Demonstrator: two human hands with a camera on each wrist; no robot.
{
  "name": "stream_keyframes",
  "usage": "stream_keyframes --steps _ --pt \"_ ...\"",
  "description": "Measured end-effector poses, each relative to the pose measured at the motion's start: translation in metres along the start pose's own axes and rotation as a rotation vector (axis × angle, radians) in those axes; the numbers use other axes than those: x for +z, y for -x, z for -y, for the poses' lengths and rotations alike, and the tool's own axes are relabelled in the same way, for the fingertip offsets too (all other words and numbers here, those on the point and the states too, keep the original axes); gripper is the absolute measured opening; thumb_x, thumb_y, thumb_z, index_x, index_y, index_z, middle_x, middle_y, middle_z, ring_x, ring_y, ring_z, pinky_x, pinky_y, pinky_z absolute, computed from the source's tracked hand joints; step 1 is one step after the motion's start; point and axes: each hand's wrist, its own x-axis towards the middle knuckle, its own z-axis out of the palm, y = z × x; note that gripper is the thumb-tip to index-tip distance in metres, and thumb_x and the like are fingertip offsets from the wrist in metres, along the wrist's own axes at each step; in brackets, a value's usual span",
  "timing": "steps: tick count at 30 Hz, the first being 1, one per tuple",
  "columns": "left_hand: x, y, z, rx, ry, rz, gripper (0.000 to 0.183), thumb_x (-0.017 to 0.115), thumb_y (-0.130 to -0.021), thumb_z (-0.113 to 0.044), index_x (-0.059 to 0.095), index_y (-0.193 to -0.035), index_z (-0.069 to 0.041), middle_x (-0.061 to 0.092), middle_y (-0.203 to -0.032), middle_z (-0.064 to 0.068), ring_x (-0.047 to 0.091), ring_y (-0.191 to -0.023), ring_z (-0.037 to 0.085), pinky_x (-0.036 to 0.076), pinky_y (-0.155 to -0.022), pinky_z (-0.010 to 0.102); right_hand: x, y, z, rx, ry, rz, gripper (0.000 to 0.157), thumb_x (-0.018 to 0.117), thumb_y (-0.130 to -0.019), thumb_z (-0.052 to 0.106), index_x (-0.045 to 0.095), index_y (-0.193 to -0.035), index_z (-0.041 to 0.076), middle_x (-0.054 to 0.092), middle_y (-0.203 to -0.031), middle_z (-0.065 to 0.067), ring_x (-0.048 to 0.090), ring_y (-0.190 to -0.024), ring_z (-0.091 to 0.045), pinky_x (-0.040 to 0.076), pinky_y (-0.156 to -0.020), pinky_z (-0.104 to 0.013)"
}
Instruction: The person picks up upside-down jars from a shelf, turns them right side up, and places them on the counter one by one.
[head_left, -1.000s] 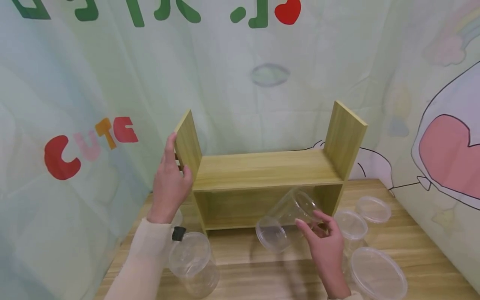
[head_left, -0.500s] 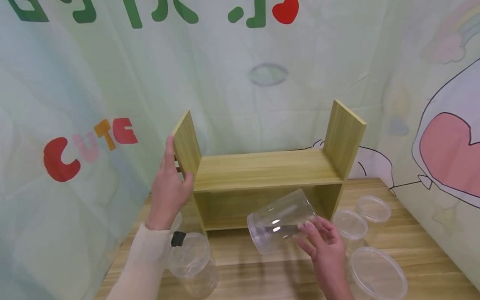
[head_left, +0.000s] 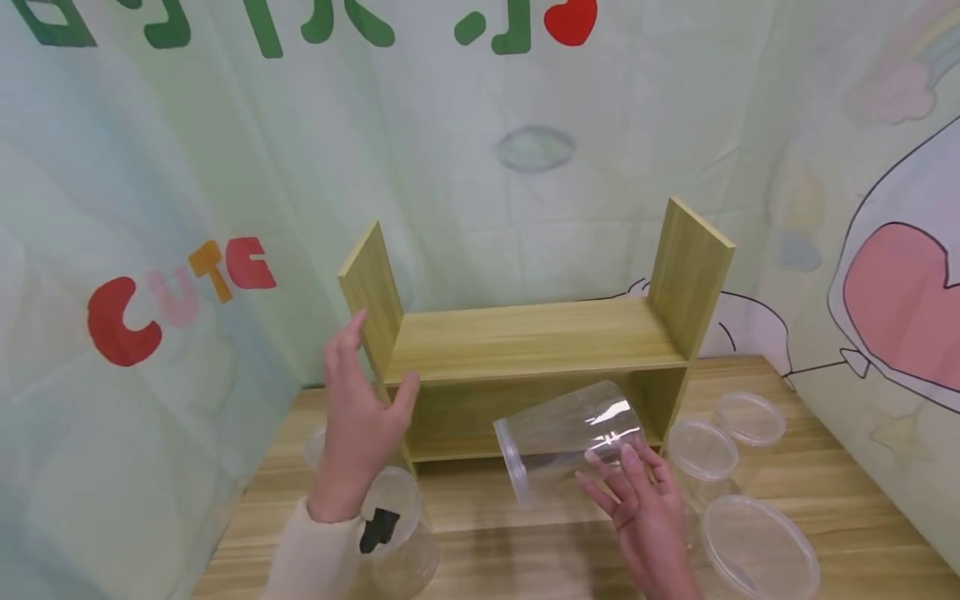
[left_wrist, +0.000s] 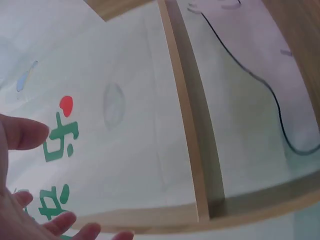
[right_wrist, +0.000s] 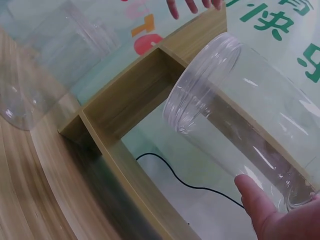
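A clear plastic jar (head_left: 562, 433) lies tilted on its side in the air, in front of the shelf's lower compartment. My right hand (head_left: 651, 512) grips it near its base, and the lidded end points left. In the right wrist view the ribbed lid (right_wrist: 202, 82) faces away from the thumb. My left hand (head_left: 363, 437) is beside the left upright of the wooden shelf (head_left: 540, 337), fingers spread and loosely bent, holding nothing. The left wrist view shows those fingers (left_wrist: 62, 223) apart above the shelf boards.
Another lidded clear jar (head_left: 408, 554) stands at the front left, partly behind the left wrist. Part of a further jar (head_left: 313, 447) shows behind the left hand. On the right stand several lidded jars (head_left: 761, 546). A printed cloth (head_left: 450, 233) hangs behind the shelf.
The left hand has come off the shelf's left upright, moving down and to the right. The right hand has turned the jar nearer to horizontal and shifted its hold around the base.
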Motion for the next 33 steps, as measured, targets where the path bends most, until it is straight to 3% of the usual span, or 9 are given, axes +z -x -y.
stream_keyframes --steps 2,7,10,13,20,25,29,33 --pt "0.004 0.01 -0.007 -0.032 0.081 0.049 0.085 0.07 -0.085 -0.003 0.022 -0.154 -0.008 0.03 -0.146 0.022 0.032 -0.13 0.036 0.037 -0.099 0.057 -0.002 0.001 -0.001 -0.003 -0.006 0.009 0.013 0.047 -0.105 0.012 0.049 -0.118 0.009 0.061 -0.11 -0.001 0.068 -0.102 -0.025 0.053 -0.088 -0.046" --pt "0.017 0.035 -0.023 -0.207 0.278 0.19 0.085 0.072 -0.089 -0.008 0.019 -0.156 -0.019 0.028 -0.15 0.013 0.035 -0.135 0.036 0.054 -0.087 0.049 -0.005 0.004 -0.004 -0.001 -0.039 0.033 0.011 0.044 -0.106 0.015 0.052 -0.114 0.011 0.064 -0.109 -0.001 0.068 -0.105 -0.027 0.053 -0.088 -0.044" --pt "0.027 0.048 -0.029 -0.302 0.38 0.271 0.089 0.075 -0.089 -0.016 0.017 -0.156 -0.023 0.025 -0.153 0.011 0.034 -0.136 0.035 0.056 -0.083 0.042 -0.007 0.005 -0.005 -0.011 -0.081 0.074 0.016 0.04 -0.108 0.016 0.054 -0.112 0.011 0.064 -0.111 -0.003 0.066 -0.109 -0.031 0.051 -0.09 -0.048" --pt "0.038 0.059 -0.033 -0.345 0.425 0.35 0.096 0.079 -0.086 -0.025 0.015 -0.157 -0.025 0.023 -0.155 0.009 0.032 -0.138 0.035 0.056 -0.084 0.043 -0.007 0.005 -0.004 -0.007 -0.126 0.118 0.022 0.038 -0.109 0.019 0.058 -0.109 0.012 0.066 -0.113 -0.006 0.065 -0.111 -0.034 0.048 -0.093 -0.052" --pt "0.056 0.076 -0.043 -0.346 0.471 0.454 0.104 0.085 -0.078 -0.031 0.017 -0.157 -0.035 0.02 -0.157 -0.004 0.032 -0.138 0.035 0.055 -0.085 0.043 -0.005 0.006 -0.001 0.068 -0.214 0.146 0.024 0.037 -0.109 0.021 0.059 -0.106 0.013 0.07 -0.11 -0.007 0.064 -0.111 -0.035 0.046 -0.095 -0.053" --pt "0.064 0.079 -0.047 -0.265 0.566 0.451 0.098 0.086 -0.077 -0.023 0.026 -0.154 -0.034 0.026 -0.153 0.003 0.036 -0.132 0.037 0.056 -0.083 0.038 -0.002 0.004 -0.001 0.07 -0.207 0.159 0.022 0.037 -0.109 0.022 0.058 -0.108 0.013 0.068 -0.113 -0.007 0.062 -0.115 -0.036 0.044 -0.098 -0.053" --pt "0.067 0.08 -0.049 -0.276 0.587 0.434 0.095 0.088 -0.075 -0.02 0.032 -0.151 -0.033 0.031 -0.148 0.004 0.043 -0.125 0.034 0.056 -0.081 0.035 -0.001 0.004 -0.001 0.092 -0.198 0.152 0.02 0.039 -0.108 0.022 0.057 -0.107 0.013 0.067 -0.113 -0.008 0.062 -0.114 -0.036 0.045 -0.098 -0.052" --pt "0.065 0.078 -0.048 -0.289 0.541 0.415 0.093 0.088 -0.075 -0.021 0.034 -0.149 -0.034 0.036 -0.144 0.001 0.045 -0.122 0.032 0.057 -0.078 0.038 0.004 0.003 -0.002 0.125 -0.115 0.08 0.018 0.041 -0.108 0.027 0.053 -0.111 0.014 0.061 -0.118 -0.006 0.06 -0.118 -0.031 0.045 -0.101 -0.048"
